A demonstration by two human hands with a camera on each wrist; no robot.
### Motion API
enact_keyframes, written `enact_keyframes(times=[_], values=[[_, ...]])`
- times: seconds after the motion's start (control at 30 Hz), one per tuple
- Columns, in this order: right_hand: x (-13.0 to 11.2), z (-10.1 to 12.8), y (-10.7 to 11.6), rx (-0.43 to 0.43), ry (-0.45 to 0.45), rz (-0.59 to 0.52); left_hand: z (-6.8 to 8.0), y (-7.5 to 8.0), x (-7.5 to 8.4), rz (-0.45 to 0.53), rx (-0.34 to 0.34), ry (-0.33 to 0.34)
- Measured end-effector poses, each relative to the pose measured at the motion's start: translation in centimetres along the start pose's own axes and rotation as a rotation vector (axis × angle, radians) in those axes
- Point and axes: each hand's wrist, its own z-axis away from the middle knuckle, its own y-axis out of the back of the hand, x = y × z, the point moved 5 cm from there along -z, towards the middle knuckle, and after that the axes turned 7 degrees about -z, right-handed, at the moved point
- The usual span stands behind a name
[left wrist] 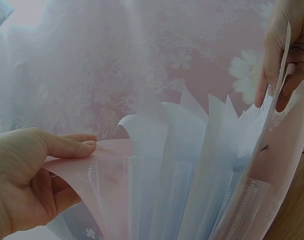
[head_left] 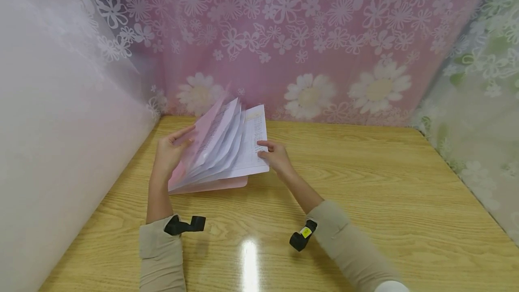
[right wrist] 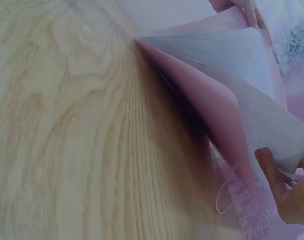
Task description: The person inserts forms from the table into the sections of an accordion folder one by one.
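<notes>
I note folder fanned open; L hand pinches cover, R hand pinches last sheet; contents unremoved.

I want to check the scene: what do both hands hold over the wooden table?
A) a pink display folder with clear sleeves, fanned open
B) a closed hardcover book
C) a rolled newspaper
A: the left hand and right hand spread the pink display folder, its clear sleeves fanned apart.
</notes>
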Motion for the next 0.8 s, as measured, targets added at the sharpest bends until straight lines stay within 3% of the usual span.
enact_keyframes(times=[0.4, 0.57, 0.8], values=[[0.5, 0.0, -2.0, -0.039, 0.019, -0.024, 0.0, 0.0, 0.2, 0.002, -0.001, -0.008], [0.6, 0.1, -1.6, -0.037, -0.003, -0.046, 0.2, 0.0, 0.6, 0.003, 0.000, -0.012], [0.4, 0.2, 0.0, -0.036, -0.017, -0.089, -0.1, 0.1, -0.2, -0.008, 0.000, -0.010]])
